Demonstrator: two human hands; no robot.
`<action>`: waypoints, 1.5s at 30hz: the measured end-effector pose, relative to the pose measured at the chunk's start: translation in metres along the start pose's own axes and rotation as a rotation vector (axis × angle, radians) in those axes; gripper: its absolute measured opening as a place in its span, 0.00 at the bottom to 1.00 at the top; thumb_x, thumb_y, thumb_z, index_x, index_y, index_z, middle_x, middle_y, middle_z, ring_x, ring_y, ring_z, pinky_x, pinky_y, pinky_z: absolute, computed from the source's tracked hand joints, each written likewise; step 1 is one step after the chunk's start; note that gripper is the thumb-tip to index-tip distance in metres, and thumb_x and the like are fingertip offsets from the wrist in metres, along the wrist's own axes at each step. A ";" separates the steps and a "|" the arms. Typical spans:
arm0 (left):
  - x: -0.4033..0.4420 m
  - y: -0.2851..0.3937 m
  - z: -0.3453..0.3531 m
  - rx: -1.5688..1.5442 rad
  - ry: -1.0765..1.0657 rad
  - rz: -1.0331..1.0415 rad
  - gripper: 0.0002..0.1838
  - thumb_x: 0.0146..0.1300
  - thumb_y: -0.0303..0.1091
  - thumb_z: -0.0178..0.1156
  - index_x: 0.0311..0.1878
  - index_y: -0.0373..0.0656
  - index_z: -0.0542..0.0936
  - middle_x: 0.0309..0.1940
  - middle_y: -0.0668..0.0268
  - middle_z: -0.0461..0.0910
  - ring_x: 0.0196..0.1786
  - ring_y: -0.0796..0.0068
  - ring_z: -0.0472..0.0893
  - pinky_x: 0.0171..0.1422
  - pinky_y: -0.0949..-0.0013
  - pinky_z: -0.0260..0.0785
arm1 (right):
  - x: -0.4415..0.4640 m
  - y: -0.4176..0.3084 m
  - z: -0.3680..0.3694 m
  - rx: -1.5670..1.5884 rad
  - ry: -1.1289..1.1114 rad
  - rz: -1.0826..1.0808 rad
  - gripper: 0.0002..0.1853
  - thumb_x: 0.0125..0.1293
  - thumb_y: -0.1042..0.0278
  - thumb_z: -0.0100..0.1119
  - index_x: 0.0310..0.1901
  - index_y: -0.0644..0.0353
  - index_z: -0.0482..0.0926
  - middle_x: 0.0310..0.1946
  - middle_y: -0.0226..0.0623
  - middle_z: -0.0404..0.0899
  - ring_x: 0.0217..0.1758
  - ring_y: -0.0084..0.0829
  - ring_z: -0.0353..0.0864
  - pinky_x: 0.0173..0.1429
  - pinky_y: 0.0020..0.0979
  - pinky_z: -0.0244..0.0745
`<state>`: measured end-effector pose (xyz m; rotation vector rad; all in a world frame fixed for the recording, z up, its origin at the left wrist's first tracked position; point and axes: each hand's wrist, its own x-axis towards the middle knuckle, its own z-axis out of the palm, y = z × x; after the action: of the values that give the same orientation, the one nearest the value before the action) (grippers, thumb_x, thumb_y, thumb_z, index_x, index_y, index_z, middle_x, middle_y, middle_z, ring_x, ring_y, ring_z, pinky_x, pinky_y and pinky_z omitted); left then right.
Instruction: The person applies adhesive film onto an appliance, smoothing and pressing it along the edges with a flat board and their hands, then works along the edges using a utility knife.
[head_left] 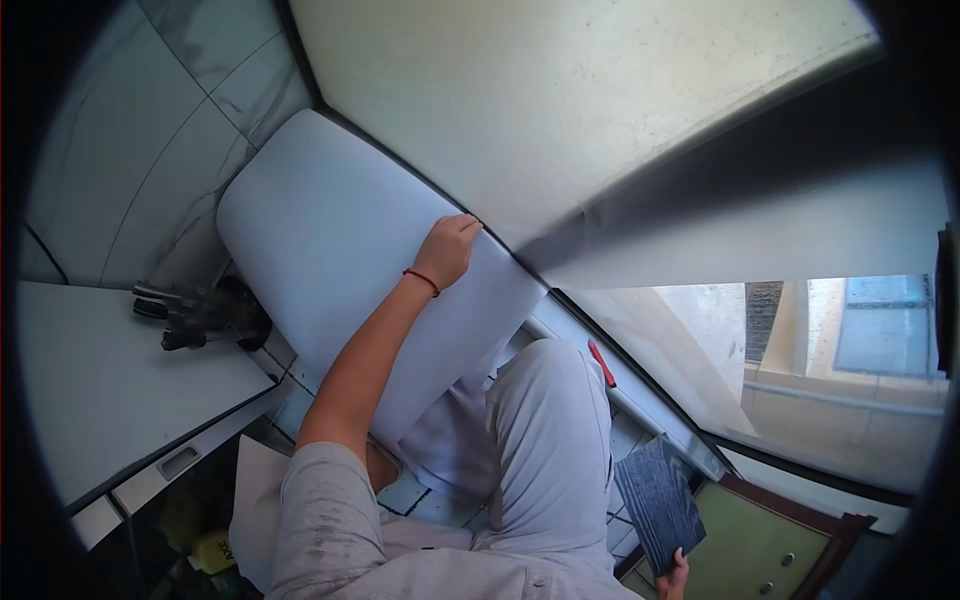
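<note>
My left hand (450, 248), with a red band at its wrist, is closed in a pinch at the dark lower edge of the window frame (425, 180). What lies between its fingertips is too small to make out. Under that hand a large white sheet (330, 210) hangs from the frame edge and curls down toward the floor. My right hand (676, 577), low at the right, is closed on the edge of a dark wood-grain board (660, 505). On the sill by my knee lies a red-handled tool (602, 364); its kind is unclear.
A pale translucent sheet (680, 240) covers much of the window, with a bare glass part at right. Left stands a white counter (130, 390) with a dark block of knives or utensils (225, 312). A green cabinet door (750, 540) is at lower right.
</note>
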<state>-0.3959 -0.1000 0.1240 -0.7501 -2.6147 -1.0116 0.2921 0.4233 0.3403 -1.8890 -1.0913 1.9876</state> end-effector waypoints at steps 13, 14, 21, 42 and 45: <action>0.056 0.056 -0.002 0.264 -0.237 -0.383 0.07 0.57 0.26 0.56 0.25 0.37 0.82 0.29 0.49 0.84 0.36 0.47 0.84 0.51 0.51 0.73 | 0.043 0.036 -0.050 -0.399 -0.030 -0.007 0.19 0.70 0.72 0.60 0.61 0.63 0.78 0.55 0.46 0.84 0.58 0.47 0.83 0.66 0.47 0.77; 0.055 0.057 0.001 0.261 -0.219 -0.382 0.07 0.56 0.26 0.56 0.25 0.37 0.82 0.29 0.49 0.84 0.36 0.47 0.84 0.52 0.51 0.73 | 0.046 0.035 -0.049 -0.445 -0.051 -0.027 0.19 0.70 0.73 0.60 0.62 0.63 0.78 0.55 0.45 0.84 0.58 0.47 0.83 0.66 0.47 0.77; 0.036 0.060 0.015 0.163 -0.241 -0.277 0.09 0.59 0.23 0.55 0.34 0.38 0.86 0.38 0.53 0.86 0.43 0.54 0.85 0.57 0.55 0.70 | 0.075 0.007 -0.027 -0.677 -0.119 -0.079 0.20 0.69 0.78 0.61 0.63 0.63 0.76 0.55 0.39 0.84 0.56 0.42 0.84 0.64 0.46 0.78; 0.002 0.029 0.000 0.409 -0.321 -0.088 0.25 0.63 0.21 0.53 0.65 0.36 0.75 0.66 0.58 0.75 0.76 0.59 0.68 0.81 0.55 0.54 | 0.223 0.063 0.048 -1.487 0.073 -0.111 0.15 0.64 0.70 0.67 0.51 0.65 0.81 0.44 0.44 0.85 0.48 0.41 0.83 0.56 0.43 0.76; 0.005 0.033 0.000 0.460 -0.339 -0.097 0.25 0.62 0.21 0.55 0.65 0.37 0.76 0.66 0.58 0.75 0.76 0.60 0.68 0.81 0.54 0.53 | 0.226 0.072 0.056 -1.489 0.026 -0.163 0.15 0.65 0.70 0.66 0.52 0.65 0.81 0.45 0.45 0.85 0.48 0.42 0.83 0.57 0.43 0.76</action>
<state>-0.3823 -0.0772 0.1444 -0.7317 -3.0281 -0.2858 0.2265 0.4856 0.1140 -2.0249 -3.0462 0.9005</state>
